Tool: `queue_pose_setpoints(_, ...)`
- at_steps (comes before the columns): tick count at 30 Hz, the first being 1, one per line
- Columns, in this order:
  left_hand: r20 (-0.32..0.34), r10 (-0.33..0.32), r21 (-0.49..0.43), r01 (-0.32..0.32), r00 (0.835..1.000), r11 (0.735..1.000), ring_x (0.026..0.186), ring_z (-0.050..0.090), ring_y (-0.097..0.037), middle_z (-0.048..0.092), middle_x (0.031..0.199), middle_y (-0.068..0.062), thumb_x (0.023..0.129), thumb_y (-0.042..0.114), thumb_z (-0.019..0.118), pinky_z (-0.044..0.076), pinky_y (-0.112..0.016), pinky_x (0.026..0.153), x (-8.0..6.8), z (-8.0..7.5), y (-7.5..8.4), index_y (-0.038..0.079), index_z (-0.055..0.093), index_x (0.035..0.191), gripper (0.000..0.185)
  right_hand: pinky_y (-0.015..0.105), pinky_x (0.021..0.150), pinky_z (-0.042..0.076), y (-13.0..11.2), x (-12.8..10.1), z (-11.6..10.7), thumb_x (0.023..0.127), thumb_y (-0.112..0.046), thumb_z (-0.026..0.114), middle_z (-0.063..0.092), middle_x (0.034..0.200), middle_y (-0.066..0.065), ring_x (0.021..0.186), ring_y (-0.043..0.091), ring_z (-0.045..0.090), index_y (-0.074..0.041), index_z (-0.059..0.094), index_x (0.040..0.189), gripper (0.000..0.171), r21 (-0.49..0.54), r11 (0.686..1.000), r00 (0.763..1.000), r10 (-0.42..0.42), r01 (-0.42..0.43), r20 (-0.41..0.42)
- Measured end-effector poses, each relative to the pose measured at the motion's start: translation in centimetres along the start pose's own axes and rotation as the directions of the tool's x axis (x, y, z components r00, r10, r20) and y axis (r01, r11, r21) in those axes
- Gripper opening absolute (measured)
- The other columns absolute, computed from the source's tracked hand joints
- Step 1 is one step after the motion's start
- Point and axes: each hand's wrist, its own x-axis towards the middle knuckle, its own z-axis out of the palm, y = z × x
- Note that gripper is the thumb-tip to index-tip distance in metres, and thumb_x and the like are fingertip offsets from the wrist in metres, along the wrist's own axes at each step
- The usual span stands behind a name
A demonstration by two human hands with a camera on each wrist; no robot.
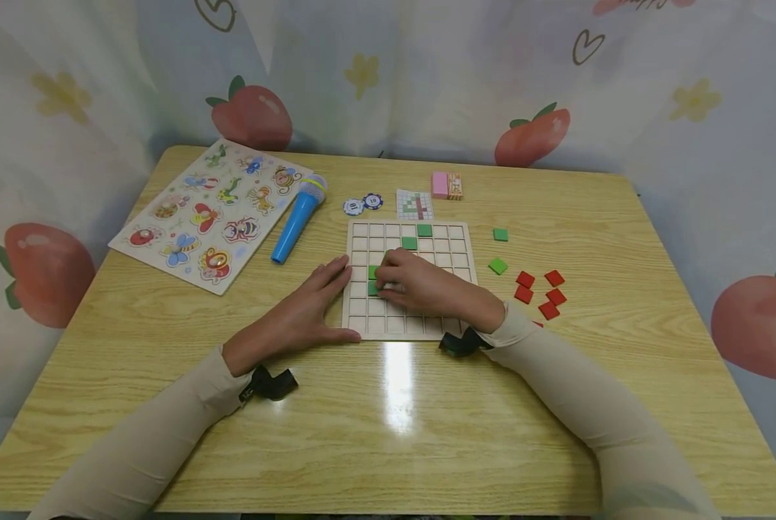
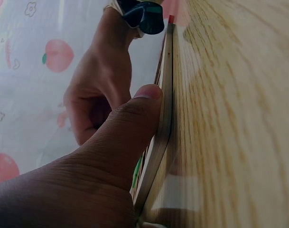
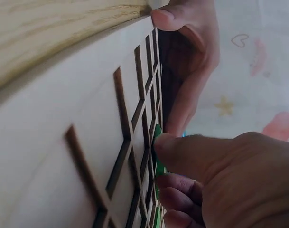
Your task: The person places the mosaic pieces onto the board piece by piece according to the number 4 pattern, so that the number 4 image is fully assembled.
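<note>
Strawberry-print cloth is hanging behind a light wood-grain table (image 1: 167,433), w/ a square wooden grid board (image 1: 409,278) lying flat near its middle.

Left hand (image 1: 300,310) is resting on the table just left of the board, fingers straight and relaxed, gripping nothing; fingertips are lying along the board's left edge and the thumb is pressing its near-left corner. Left wrist view is showing that thumb (image 2: 135,118) flat against the board's edge (image 2: 164,109).

Right hand (image 1: 420,282) is lying over the board's left-centre cells, fingers curled down onto a green tile (image 1: 373,279) sitting in the grid. Right wrist view is showing the thumb tip (image 3: 165,142) touching the green tile's edge (image 3: 157,135); it looks like a narrow pinch, though the fingers underneath are partly hidden.

Two more green tiles (image 1: 417,237) are sitting in cells toward the board's far side. Right of the board, apart from it: two loose green tiles (image 1: 498,253), then a cluster of red tiles (image 1: 540,289). Just beyond the board's far edge: two poker chips (image 1: 362,204), a small pattern card (image 1: 415,204), a pink box (image 1: 446,185). Left of the board: a blue toy microphone (image 1: 297,217), and further left an insect peg puzzle (image 1: 209,213).
</note>
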Motion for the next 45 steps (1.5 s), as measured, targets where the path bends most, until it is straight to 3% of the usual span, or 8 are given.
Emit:
queue_pose_setpoints(6,0.004,0.003,-0.006,-0.003,1.0,1.0,0.168,0.009,-0.04,0.008,0.182,-0.007,0.083,0.059,0.087,0.022,-0.06,0.134,0.0,0.0,0.0,0.006,0.02,0.171,0.122,0.039,0.089,0.056,0.2,-0.1,0.3,0.1,-0.013,0.076,0.065,0.106,0.008,0.099,0.022,0.061,-0.012,0.074,0.094,0.007,-0.03,0.999,1.0,-0.026,0.026,-0.003)
queue_pose_setpoints(11,0.001,0.004,0.001,-0.004,1.0,1.0,0.169,0.009,-0.039,0.009,0.182,-0.009,0.083,0.058,0.088,0.021,-0.059,0.135,0.0,0.2,0.0,0.006,0.02,0.171,0.123,0.038,0.093,0.057,0.3,-1.1,-0.7,0.103,-0.014,0.072,0.067,0.116,0.007,0.108,0.022,0.063,-0.011,0.078,0.11,0.01,0.015,0.999,0.999,0.043,-0.043,-0.005)
queue_pose_setpoints(15,-0.001,0.009,-0.002,-0.009,1.0,1.0,0.169,0.009,-0.04,0.008,0.182,-0.009,0.083,0.059,0.088,0.018,-0.06,0.135,0.0,0.3,0.0,0.005,0.02,0.171,0.123,0.04,0.087,0.059,0.9,-3.7,-2.9,0.103,-0.01,0.071,0.07,0.12,0.007,0.106,0.021,0.066,-0.009,0.076,0.122,0.02,0.077,0.989,0.981,0.138,-0.128,-0.133)
queue_pose_setpoints(18,0.002,0.0,0.001,0.0,1.0,1.0,0.169,0.008,-0.039,0.007,0.182,-0.008,0.082,0.059,0.088,0.018,-0.059,0.135,0.0,0.2,0.0,0.006,0.02,0.171,0.124,0.037,0.078,0.057,2.0,-6.5,-4.6,0.101,-0.006,0.073,0.073,0.115,0.008,0.094,0.018,0.065,-0.007,0.075,0.122,0.021,0.087,0.98,0.936,0.198,-0.181,-0.291)
queue_pose_setpoints(22,0.01,-0.011,0.005,0.011,1.0,1.0,0.17,0.007,-0.036,0.005,0.183,-0.006,0.083,0.06,0.087,0.018,-0.058,0.136,-0.1,0.1,0.0,0.007,0.019,0.171,0.123,0.023,0.079,0.049,3.7,-10.4,-5.8,0.101,-0.003,0.072,0.073,0.112,0.008,0.091,0.009,0.058,-0.007,0.074,0.122,0.022,0.109,0.949,0.828,0.31,-0.294,-0.468)
queue_pose_setpoints(27,0.014,0.005,0.003,-0.005,1.0,1.0,0.17,0.007,-0.036,0.006,0.183,-0.008,0.083,0.059,0.088,0.017,-0.059,0.136,0.0,0.0,-0.1,0.005,0.019,0.171,0.124,0.02,0.081,0.047,4.9,-14.2,-5.1,0.102,-0.004,0.07,0.07,0.117,0.01,0.095,0.002,0.055,-0.006,0.071,0.126,0.024,0.137,0.894,0.727,0.43,-0.428,-0.535)
queue_pose_setpoints(37,0.02,-0.017,-0.009,0.017,1.0,1.0,0.17,0.005,-0.034,0.004,0.183,-0.005,0.083,0.06,0.087,0.017,-0.059,0.136,0.0,0.0,-0.1,0.008,0.017,0.172,0.124,0.018,0.075,0.042,6.2,-15.4,-2.7,0.103,-0.005,0.069,0.067,0.117,0.017,0.092,0.025,0.061,-0.003,0.07,0.126,0.023,0.148,0.866,0.678,0.47,-0.478,-0.565)
queue_pose_setpoints(45,0.012,-0.017,-0.015,0.017,1.0,1.0,0.169,0.007,-0.04,0.005,0.183,-0.007,0.083,0.057,0.089,0.019,-0.061,0.135,-0.1,0.0,0.1,0.007,0.019,0.171,0.123,0.037,0.082,0.044,6.4,-15.4,-2.0,0.103,-0.009,0.07,0.066,0.121,0.022,0.102,0.035,0.059,0.0,0.068,0.129,0.027,0.129,0.798,0.647,0.561,-0.589,-0.517)
